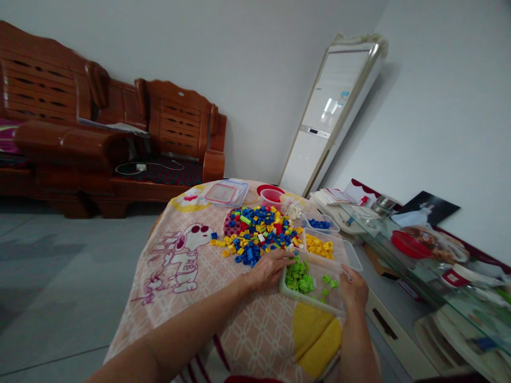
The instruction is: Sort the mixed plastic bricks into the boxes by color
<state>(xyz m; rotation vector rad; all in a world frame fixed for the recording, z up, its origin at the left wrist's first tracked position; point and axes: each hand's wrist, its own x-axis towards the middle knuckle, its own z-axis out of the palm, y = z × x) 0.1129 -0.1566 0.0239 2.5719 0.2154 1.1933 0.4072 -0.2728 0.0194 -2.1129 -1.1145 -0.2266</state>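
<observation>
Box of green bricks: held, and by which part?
The right hand holds the clear box by its right rim; whether the left hand, at the box's far left corner, holds anything cannot be told.

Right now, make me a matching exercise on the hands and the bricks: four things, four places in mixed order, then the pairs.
Things
1. left hand
2. yellow bricks in their own box
3. right hand
4. mixed-colour brick heap

Places
A. at the right side of the green-brick box
B. to the left of the box of yellow bricks
C. at the far-left corner of the green-brick box
D. between the green-brick box and the sorted blue bricks

Pairs: 1-C, 2-D, 3-A, 4-B
</observation>
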